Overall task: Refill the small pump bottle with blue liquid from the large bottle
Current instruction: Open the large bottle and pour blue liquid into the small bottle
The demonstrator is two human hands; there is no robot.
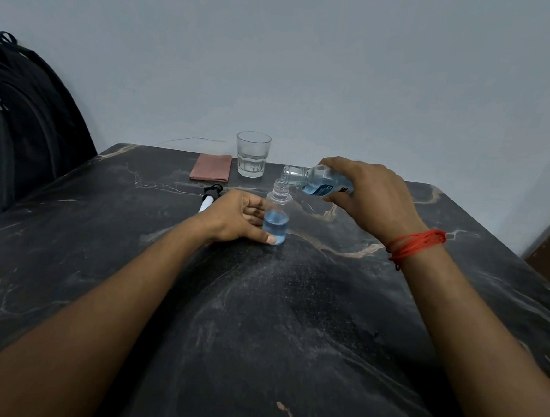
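The small clear pump bottle (276, 220) stands upright on the dark marble table (259, 306), uncapped, with blue liquid filling roughly its lower third. My left hand (233, 218) wraps its lower half from the left. My right hand (366, 195) grips the large bottle (315, 180) from above, tipped almost level, mouth to the left and touching the small bottle's neck. Blue liquid lies in the large bottle's body. The pump head (210, 196), black top with a white tube, lies on the table behind my left hand.
A clear drinking glass (252, 154) holding some water stands at the table's far edge, a folded pink cloth (211, 167) to its left. A black backpack (20, 129) sits off the table's left side. A plain wall rises behind.
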